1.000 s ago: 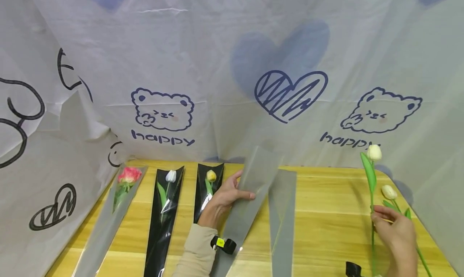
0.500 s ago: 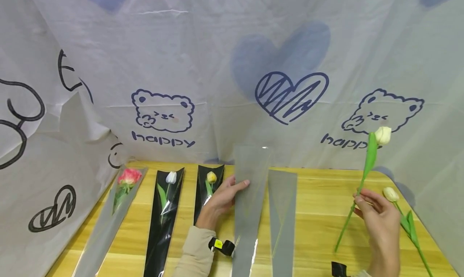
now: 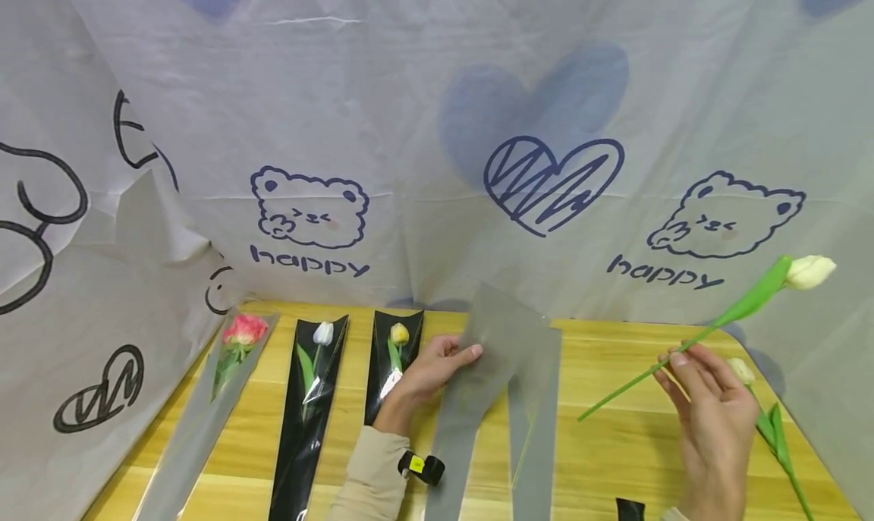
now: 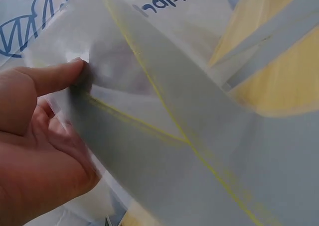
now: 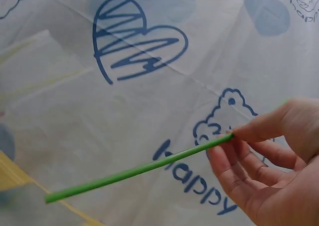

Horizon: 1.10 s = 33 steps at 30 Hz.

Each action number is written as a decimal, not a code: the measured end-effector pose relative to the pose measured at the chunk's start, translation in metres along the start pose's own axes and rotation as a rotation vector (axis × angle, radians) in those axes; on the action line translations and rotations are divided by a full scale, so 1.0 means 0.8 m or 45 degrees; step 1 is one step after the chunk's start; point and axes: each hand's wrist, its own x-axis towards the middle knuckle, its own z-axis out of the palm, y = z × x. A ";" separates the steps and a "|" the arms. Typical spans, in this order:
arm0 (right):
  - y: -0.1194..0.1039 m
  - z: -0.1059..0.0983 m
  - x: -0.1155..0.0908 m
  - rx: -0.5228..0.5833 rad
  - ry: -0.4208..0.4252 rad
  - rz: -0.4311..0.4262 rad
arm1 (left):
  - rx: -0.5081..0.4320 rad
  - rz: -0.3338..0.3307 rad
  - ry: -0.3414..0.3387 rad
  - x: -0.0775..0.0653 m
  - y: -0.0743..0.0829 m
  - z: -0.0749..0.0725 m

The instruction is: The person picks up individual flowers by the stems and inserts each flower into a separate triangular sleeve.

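Observation:
My left hand [image 3: 433, 373] pinches the left edge of a grey translucent flower sleeve [image 3: 501, 346], thumb in front and fingers behind. Yellow lines run across the sleeve [image 4: 149, 161] in the left wrist view. On the right, my right hand [image 3: 713, 407] pinches the green stem of a white tulip [image 3: 809, 272] between thumb and fingers. The tulip slants, its bloom up to the right and its bare stem end [image 5: 75, 191] pointing down to the left, towards the sleeve. In the right wrist view the bloom is out of frame.
A second grey sleeve [image 3: 536, 445] lies on the wooden table [image 3: 601, 460]. Another white tulip [image 3: 778, 437] lies at the right edge. To the left are a wrapped pink flower [image 3: 244, 331], a wrapped white tulip [image 3: 322, 333] and a wrapped yellow tulip [image 3: 399, 334]. A printed cloth [image 3: 423, 127] hangs behind.
My right hand has moved left and turned the tulip from upright to slanting, stem end towards the sleeve. The sleeve in my left hand has shifted and its upper part now tilts rightwards.

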 end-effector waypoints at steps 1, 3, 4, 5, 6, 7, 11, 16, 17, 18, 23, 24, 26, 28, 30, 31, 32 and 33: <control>0.000 0.002 -0.001 0.038 -0.001 -0.007 | 0.004 0.001 0.002 0.000 0.000 0.001; 0.001 0.007 -0.003 0.093 0.000 -0.022 | 0.017 0.008 0.005 0.001 -0.001 0.004; 0.002 0.010 -0.003 0.109 0.001 -0.030 | 0.027 0.007 0.009 0.001 -0.002 0.005; 0.002 0.012 -0.004 0.114 0.001 -0.039 | 0.033 0.004 0.013 0.001 -0.003 0.006; 0.003 0.014 -0.005 0.126 0.005 -0.047 | 0.044 0.000 0.020 0.001 -0.003 0.007; 0.004 0.017 -0.006 0.148 0.006 -0.054 | 0.056 -0.001 0.024 0.002 -0.003 0.007; 0.006 0.024 -0.009 0.230 -0.003 -0.074 | 0.089 -0.006 0.025 0.003 -0.004 0.011; 0.006 0.028 -0.009 0.345 0.011 -0.094 | 0.099 -0.034 -0.005 0.006 -0.004 0.016; 0.005 0.027 -0.008 0.369 0.022 -0.103 | 0.107 -0.038 -0.012 0.006 -0.004 0.016; 0.004 0.027 -0.008 0.396 0.031 -0.112 | 0.114 -0.043 -0.019 0.006 -0.004 0.017; 0.001 0.026 -0.008 0.523 0.058 -0.164 | 0.153 -0.035 -0.043 0.006 -0.004 0.020; 0.000 0.026 -0.008 0.538 0.055 -0.172 | 0.155 -0.025 -0.049 0.006 -0.004 0.021; -0.001 0.027 -0.008 0.574 0.049 -0.190 | 0.151 -0.010 -0.057 0.006 -0.005 0.022; -0.002 0.028 -0.009 0.604 0.045 -0.209 | 0.135 0.004 -0.072 0.005 -0.005 0.023; -0.003 0.029 -0.010 0.644 0.043 -0.223 | 0.115 0.006 -0.081 0.005 -0.004 0.023; -0.004 0.030 -0.011 0.661 0.044 -0.234 | 0.109 0.009 -0.088 0.005 -0.004 0.024; -0.005 0.030 -0.012 0.669 0.046 -0.247 | 0.103 0.008 -0.093 0.005 -0.004 0.024; -0.006 0.030 -0.013 0.678 0.048 -0.259 | 0.099 0.013 -0.101 0.005 -0.004 0.025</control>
